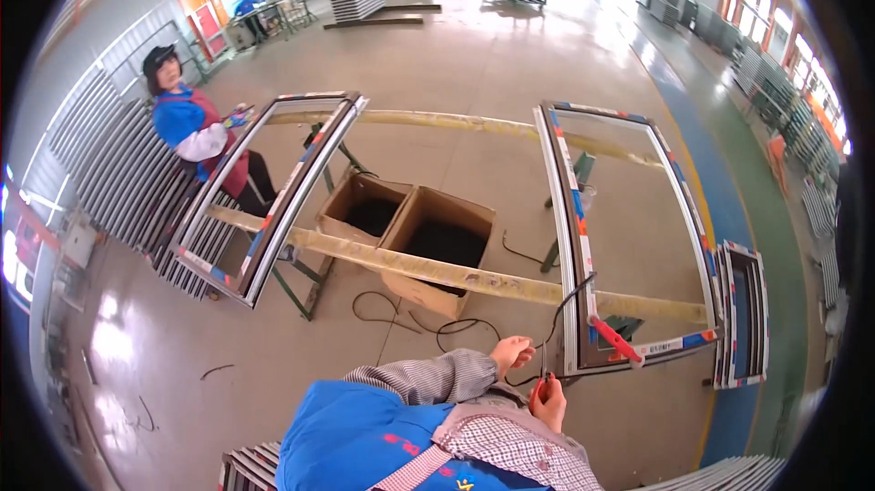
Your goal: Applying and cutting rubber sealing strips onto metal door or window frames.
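Observation:
My right hand (550,404) is closed around the red handles of scissors (544,361), their metal blades pointing away from me. Just left of the blades, my left hand (513,354) has its fingers pinched at a thin black rubber strip (558,309). This strip runs up onto the near left corner of the right-hand window frame (572,217), a dark and silver frame with coloured tape on it. A red-handled tool (615,340) with a pale end lies across that frame's near corner.
Two padded beams (428,265) carry the right frame and another window frame (301,186) at left. Two cardboard boxes (447,204) with black contents stand between them. Black strip (447,331) loops on the floor. A co-worker (196,126) stands by the left frame; smaller frames (743,313) lean at right.

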Demonstrator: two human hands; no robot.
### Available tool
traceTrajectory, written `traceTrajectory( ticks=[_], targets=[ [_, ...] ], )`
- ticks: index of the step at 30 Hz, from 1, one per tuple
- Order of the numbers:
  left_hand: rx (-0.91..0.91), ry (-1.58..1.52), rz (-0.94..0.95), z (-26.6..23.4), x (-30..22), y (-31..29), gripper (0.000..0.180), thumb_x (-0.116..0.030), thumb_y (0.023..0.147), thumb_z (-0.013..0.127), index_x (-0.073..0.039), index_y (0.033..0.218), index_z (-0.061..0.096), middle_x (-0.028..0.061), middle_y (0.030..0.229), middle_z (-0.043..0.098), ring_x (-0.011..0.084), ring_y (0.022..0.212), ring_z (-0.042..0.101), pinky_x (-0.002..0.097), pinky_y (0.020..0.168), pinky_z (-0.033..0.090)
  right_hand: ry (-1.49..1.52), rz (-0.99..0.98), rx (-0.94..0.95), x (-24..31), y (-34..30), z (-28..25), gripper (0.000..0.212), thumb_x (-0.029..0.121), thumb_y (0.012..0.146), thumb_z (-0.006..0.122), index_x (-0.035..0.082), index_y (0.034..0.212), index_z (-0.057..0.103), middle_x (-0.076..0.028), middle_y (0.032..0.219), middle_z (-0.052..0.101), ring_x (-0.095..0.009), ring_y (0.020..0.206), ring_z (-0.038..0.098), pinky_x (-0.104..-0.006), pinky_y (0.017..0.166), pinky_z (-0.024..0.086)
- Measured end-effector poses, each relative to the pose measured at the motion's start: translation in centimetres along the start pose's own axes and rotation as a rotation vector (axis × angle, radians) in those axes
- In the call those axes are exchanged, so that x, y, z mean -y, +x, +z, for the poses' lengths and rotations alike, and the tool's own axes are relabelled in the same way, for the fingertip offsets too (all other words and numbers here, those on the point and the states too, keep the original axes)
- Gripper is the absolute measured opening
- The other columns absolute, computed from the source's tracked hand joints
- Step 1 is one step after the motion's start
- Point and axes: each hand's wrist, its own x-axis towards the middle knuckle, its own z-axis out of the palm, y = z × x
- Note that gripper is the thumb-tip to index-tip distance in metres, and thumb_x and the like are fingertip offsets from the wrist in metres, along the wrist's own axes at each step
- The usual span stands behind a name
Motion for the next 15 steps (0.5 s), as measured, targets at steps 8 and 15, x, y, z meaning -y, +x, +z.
traceTrajectory(
  ticks=[8,15],
  targets=[
    [-0.166,-0.105,-0.071,-1.7,5.0,-0.9,0.024,-0.023,0.088,0.046,-0.009,0.107,0.051,0.0019,0.089,0.059,0.0077,0.066,0.053,0.0212,0.053,0.042,-0.028,-0.134,0.131,-2.4,-0.1,0.4,0.019,0.011,0.073,0.064,0.002,0.080,0.049,-0.003,0.057,0.047,-0.009,0.051,0.043,-0.0256,0.048,0.038],
    [-0.194,-0.244,-0.065,-3.1,8.3,-0.3,0.019,-0.021,0.087,0.048,-0.010,0.101,0.054,0.0030,0.082,0.060,0.0091,0.062,0.054,0.0219,0.047,0.040,0.058,-0.157,0.199,-4.8,-0.5,-0.1,0.015,0.011,0.078,0.060,0.001,0.085,0.050,-0.001,0.057,0.050,-0.005,0.052,0.046,-0.0215,0.047,0.038]
  ],
)
